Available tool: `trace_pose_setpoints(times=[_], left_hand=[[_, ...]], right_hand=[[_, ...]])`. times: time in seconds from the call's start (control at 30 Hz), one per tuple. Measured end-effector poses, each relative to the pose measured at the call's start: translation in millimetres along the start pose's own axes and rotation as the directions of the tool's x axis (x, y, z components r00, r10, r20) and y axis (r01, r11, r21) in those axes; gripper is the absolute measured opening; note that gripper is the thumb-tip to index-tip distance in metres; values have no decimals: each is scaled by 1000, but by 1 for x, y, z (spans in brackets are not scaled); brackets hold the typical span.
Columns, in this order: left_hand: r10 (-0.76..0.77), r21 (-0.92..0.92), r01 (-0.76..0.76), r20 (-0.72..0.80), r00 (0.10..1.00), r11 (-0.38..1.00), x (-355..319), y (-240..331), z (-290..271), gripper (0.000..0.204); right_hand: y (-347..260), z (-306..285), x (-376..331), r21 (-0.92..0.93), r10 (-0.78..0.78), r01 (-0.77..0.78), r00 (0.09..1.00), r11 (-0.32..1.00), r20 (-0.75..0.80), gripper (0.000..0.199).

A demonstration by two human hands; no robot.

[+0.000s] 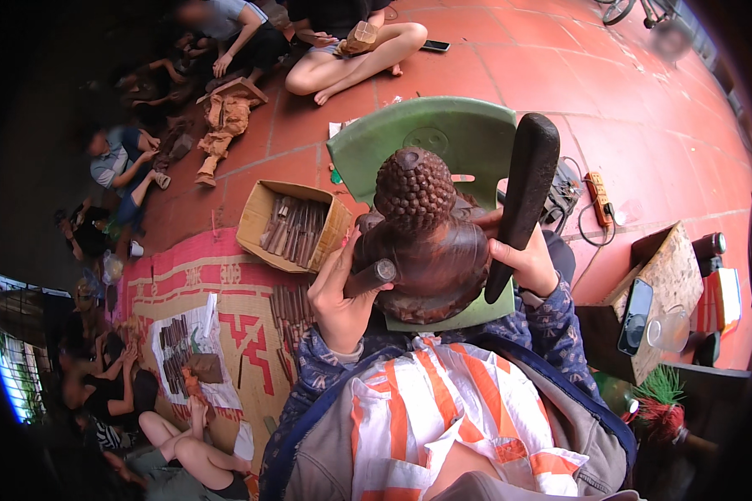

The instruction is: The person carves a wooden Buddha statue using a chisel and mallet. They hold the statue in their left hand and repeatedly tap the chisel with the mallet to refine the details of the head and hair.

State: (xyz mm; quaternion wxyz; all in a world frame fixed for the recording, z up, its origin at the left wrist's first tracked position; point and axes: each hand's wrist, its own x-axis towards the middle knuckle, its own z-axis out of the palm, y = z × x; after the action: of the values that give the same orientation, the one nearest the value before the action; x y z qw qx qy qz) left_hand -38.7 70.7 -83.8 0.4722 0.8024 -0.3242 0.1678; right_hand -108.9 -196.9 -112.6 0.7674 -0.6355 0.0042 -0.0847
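A dark brown carved wooden Buddha statue (430, 250) with a knobbly head rests upright in front of me on a green plastic chair (468, 125). My left hand (340, 302) is closed around the round wooden handle of a carving chisel (371, 277), close against the statue's left side. The chisel's blade is hidden. On the other side, my right hand (530, 265) grips a dark wooden mallet (526, 184), a long club-like piece that stands raised with its thick end up.
A cardboard box (334, 230) of chisels stands at the left, with more chisels (291, 321) on a patterned mat (246, 376). At the right are a power strip (597, 199) and a wooden block (673, 271) bearing a phone (636, 313) and plastic cup (668, 331). Several people sit around.
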Motion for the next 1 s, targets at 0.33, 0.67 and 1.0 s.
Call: trace_pose_setpoints(times=[0.33,0.67,1.0], left_hand=[[-33,-116,33,4,999,993,4,-1,2,63],[-89,-521,175,184,979,835,32,-54,-6,35],[-126,-494,293,343,931,819,56,-76,-9,38]], right_hand=[[7,7,-6,-72,-60,53,994,996,-92,36],[-10,63,-37,-61,-23,12,983,998,-182,34],[-12,63,-43,-21,-60,59,997,998,-40,40]])
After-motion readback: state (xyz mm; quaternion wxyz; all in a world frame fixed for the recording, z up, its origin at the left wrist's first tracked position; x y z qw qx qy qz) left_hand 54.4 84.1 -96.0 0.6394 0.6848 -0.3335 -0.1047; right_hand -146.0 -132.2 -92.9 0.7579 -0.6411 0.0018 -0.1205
